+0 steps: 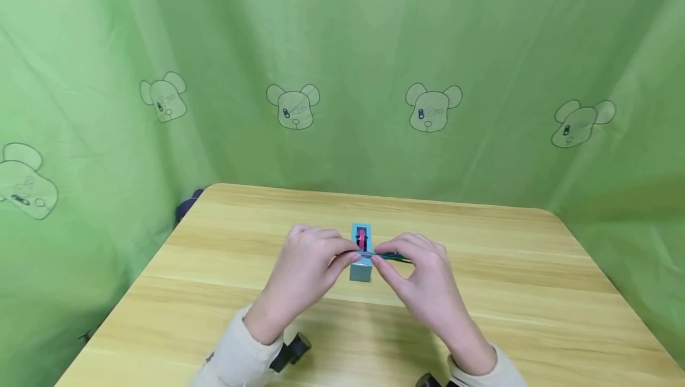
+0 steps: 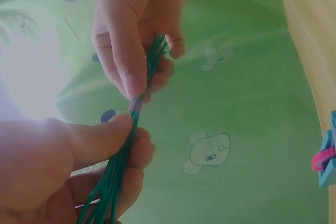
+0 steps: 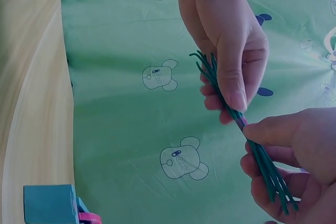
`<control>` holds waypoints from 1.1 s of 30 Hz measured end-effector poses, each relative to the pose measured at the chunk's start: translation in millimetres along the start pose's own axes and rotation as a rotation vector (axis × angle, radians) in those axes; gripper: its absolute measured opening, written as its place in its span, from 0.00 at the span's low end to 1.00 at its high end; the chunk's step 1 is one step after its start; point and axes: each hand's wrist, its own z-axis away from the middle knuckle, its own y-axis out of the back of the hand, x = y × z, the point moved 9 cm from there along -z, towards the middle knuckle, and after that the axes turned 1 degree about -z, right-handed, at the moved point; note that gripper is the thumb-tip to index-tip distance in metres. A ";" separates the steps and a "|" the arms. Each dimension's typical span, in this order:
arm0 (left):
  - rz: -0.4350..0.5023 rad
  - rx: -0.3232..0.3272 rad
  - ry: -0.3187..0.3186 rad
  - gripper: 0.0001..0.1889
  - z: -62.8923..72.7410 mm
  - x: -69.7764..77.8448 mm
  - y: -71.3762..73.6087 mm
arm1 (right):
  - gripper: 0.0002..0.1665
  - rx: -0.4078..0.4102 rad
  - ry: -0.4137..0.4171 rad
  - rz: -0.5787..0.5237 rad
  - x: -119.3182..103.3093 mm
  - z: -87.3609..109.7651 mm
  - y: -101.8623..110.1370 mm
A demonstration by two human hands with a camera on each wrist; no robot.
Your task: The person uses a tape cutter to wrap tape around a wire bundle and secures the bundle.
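My left hand [image 1: 310,262] and right hand [image 1: 425,277] meet over the table, each pinching a bundle of thin green wire-like strands [image 1: 397,257] between thumb and fingers. A short pinkish band [image 2: 135,105] wraps the bundle's middle, in the small gap between the two thumbs. In the left wrist view the loose strand ends [image 2: 107,198] fan out below my left thumb. More ends [image 3: 278,190] spread past my right fingers in the right wrist view. Just behind the hands stands a light blue tape dispenser [image 1: 361,273] with a pink roll [image 1: 361,237], partly hidden by the bundle and fingertips.
The wood-grain table [image 1: 257,220] has its far edge by a green curtain [image 1: 364,155] printed with bear heads, which surrounds it on several sides. Something dark purple [image 1: 185,207] shows beyond the table's left edge. Black wrist mounts [image 1: 291,351] sit at the sleeves.
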 end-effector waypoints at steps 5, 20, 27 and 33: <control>0.004 0.006 0.024 0.02 2.4 -3.7 2.7 | 0.11 -0.008 0.001 -0.003 1.1 0.8 1.8; 0.025 -0.033 0.031 0.05 8.1 -4.9 5.2 | 0.10 -0.030 -0.031 -0.022 2.6 5.5 6.0; 0.038 -0.026 0.041 0.05 10.7 -5.4 9.1 | 0.10 -0.039 -0.029 -0.030 4.0 7.4 9.0; 0.064 -0.018 0.045 0.05 12.0 -6.6 14.3 | 0.11 -0.035 -0.033 -0.041 3.7 9.3 11.8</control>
